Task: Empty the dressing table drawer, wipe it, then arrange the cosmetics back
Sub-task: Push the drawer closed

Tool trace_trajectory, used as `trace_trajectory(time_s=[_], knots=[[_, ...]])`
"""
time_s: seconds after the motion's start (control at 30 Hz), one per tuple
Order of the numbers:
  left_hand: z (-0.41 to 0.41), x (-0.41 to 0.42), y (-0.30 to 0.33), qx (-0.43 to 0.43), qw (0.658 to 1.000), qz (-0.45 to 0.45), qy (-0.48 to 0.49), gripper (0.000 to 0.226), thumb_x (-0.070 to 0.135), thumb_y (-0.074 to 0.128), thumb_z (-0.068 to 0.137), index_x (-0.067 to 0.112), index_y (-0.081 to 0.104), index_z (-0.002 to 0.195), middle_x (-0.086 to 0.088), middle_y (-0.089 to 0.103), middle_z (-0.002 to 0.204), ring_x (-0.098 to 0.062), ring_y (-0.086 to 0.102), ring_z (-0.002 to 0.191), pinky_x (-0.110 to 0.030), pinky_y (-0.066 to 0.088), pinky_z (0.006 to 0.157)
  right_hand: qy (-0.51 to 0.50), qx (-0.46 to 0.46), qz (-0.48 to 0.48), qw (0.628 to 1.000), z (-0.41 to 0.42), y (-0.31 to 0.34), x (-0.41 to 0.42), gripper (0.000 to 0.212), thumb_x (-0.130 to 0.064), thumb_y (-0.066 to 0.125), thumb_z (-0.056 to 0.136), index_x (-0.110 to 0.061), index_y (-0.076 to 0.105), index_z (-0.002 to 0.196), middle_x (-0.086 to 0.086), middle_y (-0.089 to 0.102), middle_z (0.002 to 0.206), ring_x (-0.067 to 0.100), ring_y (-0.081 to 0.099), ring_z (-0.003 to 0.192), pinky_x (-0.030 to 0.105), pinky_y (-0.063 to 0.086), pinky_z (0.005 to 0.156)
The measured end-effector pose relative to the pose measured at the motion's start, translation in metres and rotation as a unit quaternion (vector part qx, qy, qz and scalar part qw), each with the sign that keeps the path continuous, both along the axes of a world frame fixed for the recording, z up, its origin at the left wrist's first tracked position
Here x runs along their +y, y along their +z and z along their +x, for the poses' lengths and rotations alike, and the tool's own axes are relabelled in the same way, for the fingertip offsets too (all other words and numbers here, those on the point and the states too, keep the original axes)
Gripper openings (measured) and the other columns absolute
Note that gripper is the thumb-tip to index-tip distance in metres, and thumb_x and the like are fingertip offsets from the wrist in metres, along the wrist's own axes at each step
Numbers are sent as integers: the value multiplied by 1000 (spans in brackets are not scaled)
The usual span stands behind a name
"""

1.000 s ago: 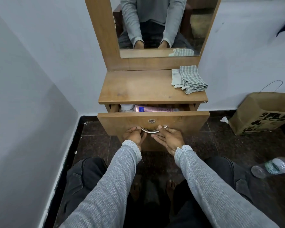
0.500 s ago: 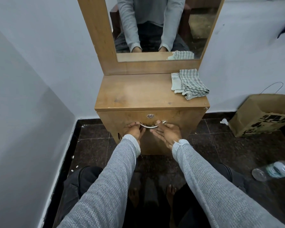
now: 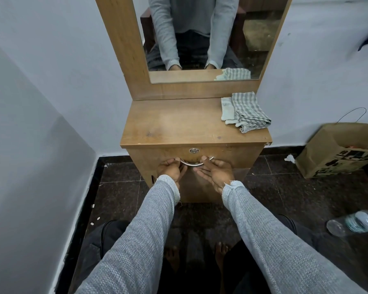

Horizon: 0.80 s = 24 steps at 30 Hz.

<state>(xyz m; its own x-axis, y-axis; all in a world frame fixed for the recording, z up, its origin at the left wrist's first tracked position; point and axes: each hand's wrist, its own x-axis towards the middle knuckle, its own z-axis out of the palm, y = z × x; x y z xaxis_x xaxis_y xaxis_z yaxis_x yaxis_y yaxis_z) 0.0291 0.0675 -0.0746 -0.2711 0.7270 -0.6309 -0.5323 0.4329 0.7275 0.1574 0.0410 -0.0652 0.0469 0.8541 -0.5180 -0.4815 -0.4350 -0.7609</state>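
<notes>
Over to your right, a brown paper bag (image 3: 336,151) with a thin wire handle stands on the dark tiled floor (image 3: 119,187) against the wall. Nearer you, a clear plastic bottle (image 3: 355,222) lies on its side. There's a crumpled white scrap (image 3: 289,158) just left of the bag, and small pale bits dot the floor by the left wall.

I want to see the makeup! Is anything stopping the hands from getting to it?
Yes. The drawer is shut, so its wooden front stands between the hands and whatever is inside. Both the left hand and right hand are at the handle. Nothing blocks the drawer front.
</notes>
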Motion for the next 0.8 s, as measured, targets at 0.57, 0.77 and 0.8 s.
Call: trace_trajectory(time_s=[0.57, 0.77, 0.8], knots=[[-17, -28, 29, 353, 919, 52, -166, 15, 24, 65, 88, 22, 55, 77, -6, 69, 85, -25, 65, 78, -41, 55, 81, 118, -474, 59, 870, 14, 22, -20, 40, -44, 67, 86, -11, 64, 64, 3, 69, 65, 18, 64, 63, 30, 48, 69], [-25, -43, 109, 563, 776, 178, -222, 12, 32, 60, 90, 25, 60, 80, 11, 62, 78, -11, 57, 75, -22, 40, 70, 113, -604, 165, 771, 20, 89, -23, 46, -53, 58, 86, -17, 55, 58, -6, 57, 55, 14, 61, 62, 30, 47, 59], [-26, -39, 124, 574, 765, 200, -213, 15, 35, 59, 90, 26, 59, 78, 12, 62, 77, -10, 57, 74, -23, 41, 69, 100, -616, 186, 759, 22, 103, -19, 47, -52, 57, 87, -17, 54, 57, -5, 56, 55, 14, 59, 61, 29, 45, 57]])
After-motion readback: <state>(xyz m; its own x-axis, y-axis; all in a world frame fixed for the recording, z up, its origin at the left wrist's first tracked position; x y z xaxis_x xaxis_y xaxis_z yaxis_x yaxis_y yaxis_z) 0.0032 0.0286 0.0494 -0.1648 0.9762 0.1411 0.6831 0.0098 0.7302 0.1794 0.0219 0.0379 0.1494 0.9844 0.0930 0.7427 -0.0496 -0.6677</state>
